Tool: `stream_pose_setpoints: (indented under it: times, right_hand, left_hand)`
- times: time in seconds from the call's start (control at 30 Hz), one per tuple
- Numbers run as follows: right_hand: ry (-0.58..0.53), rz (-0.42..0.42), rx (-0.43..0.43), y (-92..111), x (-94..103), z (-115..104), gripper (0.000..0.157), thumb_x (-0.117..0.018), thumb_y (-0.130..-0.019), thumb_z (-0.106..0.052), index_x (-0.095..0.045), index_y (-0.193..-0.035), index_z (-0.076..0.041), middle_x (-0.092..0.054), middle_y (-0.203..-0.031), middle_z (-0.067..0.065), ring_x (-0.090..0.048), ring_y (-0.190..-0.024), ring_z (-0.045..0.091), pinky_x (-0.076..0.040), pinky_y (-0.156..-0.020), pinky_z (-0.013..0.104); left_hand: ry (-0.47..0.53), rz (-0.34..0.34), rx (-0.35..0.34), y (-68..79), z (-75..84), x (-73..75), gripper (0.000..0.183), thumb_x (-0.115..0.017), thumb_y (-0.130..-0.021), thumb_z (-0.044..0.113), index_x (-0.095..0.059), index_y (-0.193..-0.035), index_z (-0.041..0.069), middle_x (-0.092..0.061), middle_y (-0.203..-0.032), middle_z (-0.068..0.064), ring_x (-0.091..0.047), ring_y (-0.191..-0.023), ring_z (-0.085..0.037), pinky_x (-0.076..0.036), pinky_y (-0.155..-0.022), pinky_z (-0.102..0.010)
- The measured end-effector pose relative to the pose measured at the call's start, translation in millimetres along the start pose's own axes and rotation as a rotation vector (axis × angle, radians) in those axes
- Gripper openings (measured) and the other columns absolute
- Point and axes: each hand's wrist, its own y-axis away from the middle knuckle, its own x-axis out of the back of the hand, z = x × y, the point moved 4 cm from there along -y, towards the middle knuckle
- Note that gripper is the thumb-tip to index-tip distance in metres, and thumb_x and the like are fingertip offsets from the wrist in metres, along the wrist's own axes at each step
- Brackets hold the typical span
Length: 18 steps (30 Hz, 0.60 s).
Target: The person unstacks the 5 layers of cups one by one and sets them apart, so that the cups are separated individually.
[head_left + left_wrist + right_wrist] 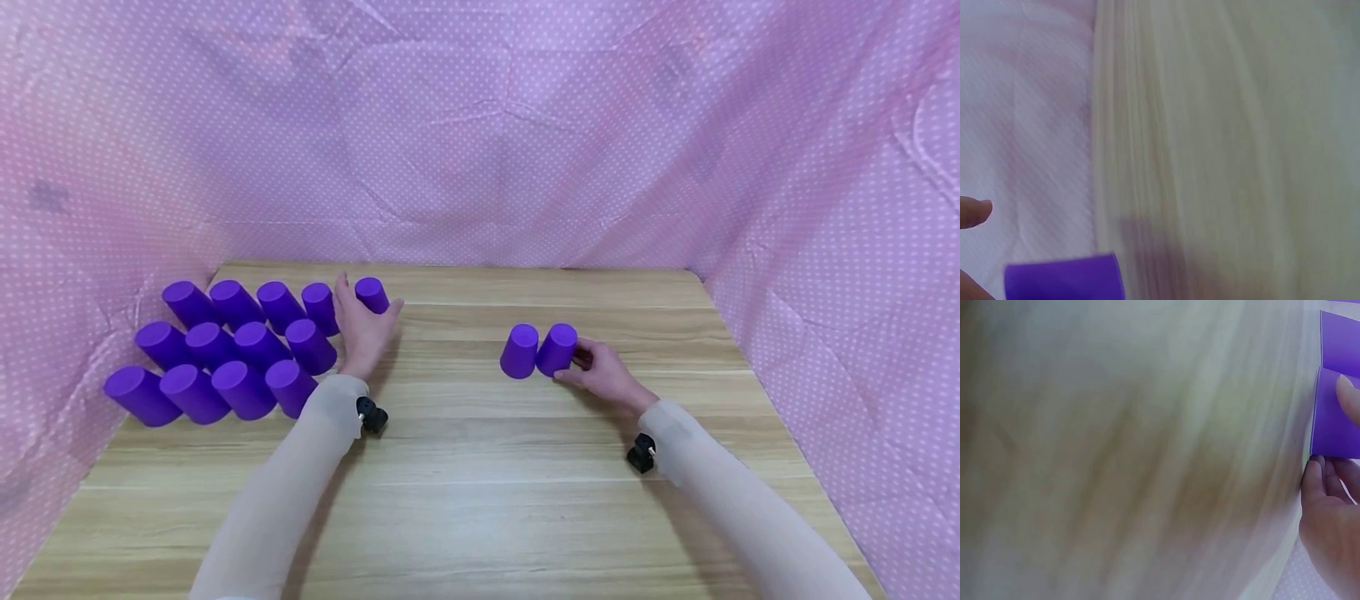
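Purple cups stand upside down on the wooden table. My left hand [365, 333] is at the rightmost cup of the back left row [372, 295], thumb to its right and fingers spread on its left. In the left wrist view, a gap shows between a fingertip [975, 212] and that purple cup [1063, 278]. On the right, my right hand [606, 377] holds a purple cup [557, 350] low on its side, thumb in front and fingers behind. A second purple cup [519, 352] stands right beside it on the left. The right wrist view shows the thumb [1350, 403] across the held cup.
Several more purple cups [257, 346] stand inverted in three rows on the left of the table [465, 492]. Pink dotted cloth [495, 167] hangs along the back and both sides. Each wrist carries a small black camera [642, 453].
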Motion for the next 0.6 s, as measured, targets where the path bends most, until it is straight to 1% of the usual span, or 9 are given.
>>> stream_pose_setpoints:
  times: [0.1, 0.17, 0.2, 0.23, 0.3, 0.4, 0.47, 0.53, 0.6]
  right_hand:
    - [0.010, -0.001, -0.004, 0, 0.7, 1, 0.051, -0.078, -0.080, -0.009, -0.057, -0.126, -0.003, -0.059, -0.124, 0.013, -0.052, -0.119, 0.028, -0.042, -0.100, 0.034]
    - [0.012, 0.001, -0.009, -1, 1.0, 1, 0.050, -0.078, -0.080, -0.009, -0.058, -0.126, -0.004, -0.059, -0.124, 0.013, -0.053, -0.118, 0.027, -0.042, -0.100, 0.033]
    - [0.013, 0.002, -0.009, -1, 1.1, 2, 0.050, -0.078, -0.080, -0.009, -0.058, -0.126, -0.004, -0.059, -0.124, 0.013, -0.053, -0.118, 0.027, -0.042, -0.100, 0.034]
    - [0.016, 0.002, -0.009, -1, 1.1, 2, 0.050, -0.078, -0.080, -0.010, -0.058, -0.126, -0.004, -0.059, -0.124, 0.013, -0.053, -0.118, 0.028, -0.042, -0.099, 0.034]
    - [0.017, 0.000, -0.006, -1, 0.8, 2, 0.051, -0.078, -0.080, -0.009, -0.057, -0.126, -0.002, -0.059, -0.124, 0.015, -0.053, -0.118, 0.029, -0.042, -0.100, 0.036]
    - [0.020, 0.002, -0.003, 0, 0.3, 0, 0.051, -0.078, -0.080, -0.008, -0.057, -0.126, 0.000, -0.058, -0.124, 0.017, -0.053, -0.118, 0.031, -0.042, -0.100, 0.037]
    - [0.008, 0.000, 0.007, 1, 0.2, -5, 0.051, -0.077, -0.080, -0.006, -0.056, -0.126, 0.003, -0.058, -0.124, 0.020, -0.052, -0.119, 0.033, -0.042, -0.100, 0.039]
    - [0.006, 0.000, 0.018, 3, 0.7, -14, 0.050, -0.077, -0.080, -0.003, -0.056, -0.124, 0.005, -0.058, -0.123, 0.022, -0.052, -0.118, 0.036, -0.042, -0.100, 0.042]
    - [-0.010, -0.003, 0.033, 5, 0.8, -22, 0.048, -0.077, -0.080, -0.001, -0.057, -0.123, 0.007, -0.058, -0.122, 0.024, -0.052, -0.117, 0.038, -0.041, -0.099, 0.045]
  left_hand:
    - [0.029, 0.061, -0.076, 11.7, 12.0, -2.6, 0.087, -0.082, -0.075, 0.022, -0.030, -0.142, 0.004, -0.036, -0.138, -0.017, -0.036, -0.128, -0.029, -0.027, -0.108, -0.033]
    - [0.066, 0.066, -0.129, 20.8, 19.5, -7.7, 0.080, -0.081, -0.075, 0.021, -0.035, -0.138, 0.003, -0.039, -0.134, -0.017, -0.039, -0.124, -0.030, -0.030, -0.106, -0.033]
    - [0.084, 0.058, -0.148, 25.8, 23.0, -10.8, 0.078, -0.081, -0.074, 0.021, -0.037, -0.136, 0.003, -0.040, -0.133, -0.016, -0.040, -0.123, -0.030, -0.031, -0.105, -0.034]
    - [0.102, 0.041, -0.157, 30.9, 25.9, -14.5, 0.075, -0.080, -0.075, 0.022, -0.039, -0.135, 0.003, -0.041, -0.132, -0.016, -0.041, -0.121, -0.030, -0.033, -0.104, -0.036]
    - [0.154, -0.026, -0.147, 41.1, 30.6, -23.8, 0.073, -0.079, -0.076, 0.024, -0.040, -0.135, 0.004, -0.041, -0.132, -0.013, -0.041, -0.120, -0.032, -0.035, -0.103, -0.040]
    - [0.230, -0.131, -0.098, 56.6, 36.7, -38.3, 0.072, -0.078, -0.079, 0.028, -0.040, -0.137, 0.007, -0.041, -0.135, -0.010, -0.043, -0.121, -0.032, -0.037, -0.101, -0.044]
    - [0.283, -0.192, -0.082, 65.6, 40.6, -48.0, 0.074, -0.077, -0.080, 0.030, -0.039, -0.139, 0.006, -0.041, -0.137, -0.010, -0.043, -0.123, -0.033, -0.037, -0.102, -0.043]
    - [0.314, -0.238, -0.087, 73.7, 44.9, -56.8, 0.077, -0.078, -0.080, 0.031, -0.038, -0.140, 0.004, -0.041, -0.138, -0.010, -0.042, -0.124, -0.030, -0.037, -0.103, -0.040]
    - [0.325, -0.285, -0.107, 81.1, 48.1, -65.1, 0.079, -0.078, -0.080, 0.032, -0.037, -0.140, 0.002, -0.042, -0.137, -0.011, -0.042, -0.125, -0.029, -0.036, -0.104, -0.037]
